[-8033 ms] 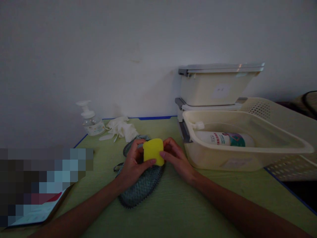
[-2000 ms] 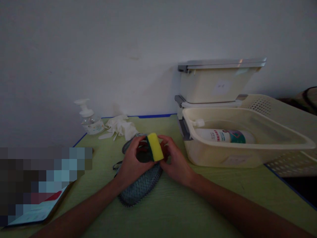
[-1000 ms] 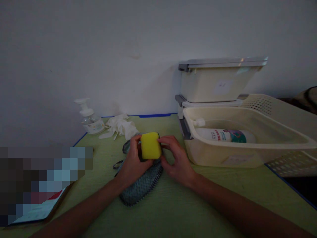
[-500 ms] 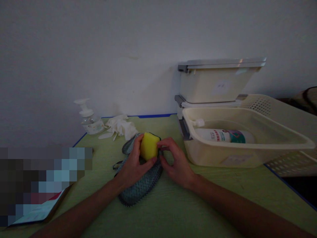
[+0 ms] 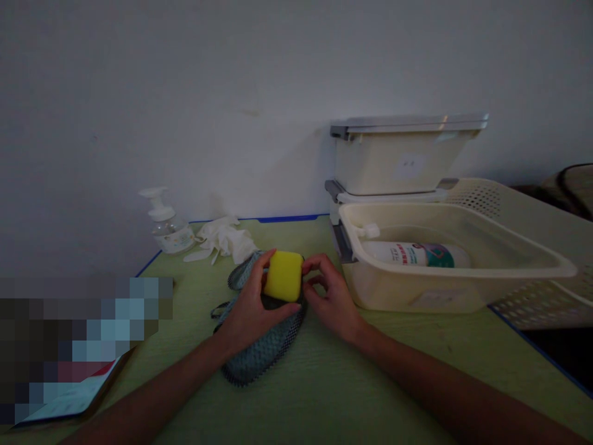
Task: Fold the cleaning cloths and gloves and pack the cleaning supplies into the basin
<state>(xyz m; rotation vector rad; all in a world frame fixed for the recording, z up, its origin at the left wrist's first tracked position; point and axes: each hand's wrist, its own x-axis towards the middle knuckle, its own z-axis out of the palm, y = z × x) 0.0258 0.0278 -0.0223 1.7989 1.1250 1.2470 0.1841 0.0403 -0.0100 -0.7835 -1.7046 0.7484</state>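
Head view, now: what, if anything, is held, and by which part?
The yellow sponge, by its left edge, in the left hand. The right hand is at the sponge's right edge; whether it grips cannot be told.

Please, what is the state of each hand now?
Left hand: holding the yellow sponge.
Right hand: half curled at the sponge's right edge; whether it grips cannot be told.

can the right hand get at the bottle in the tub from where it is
Probably yes: the tub looks open on top and sits beside the right hand, which could reach over the rim to the bottle, though it is now at the sponge.
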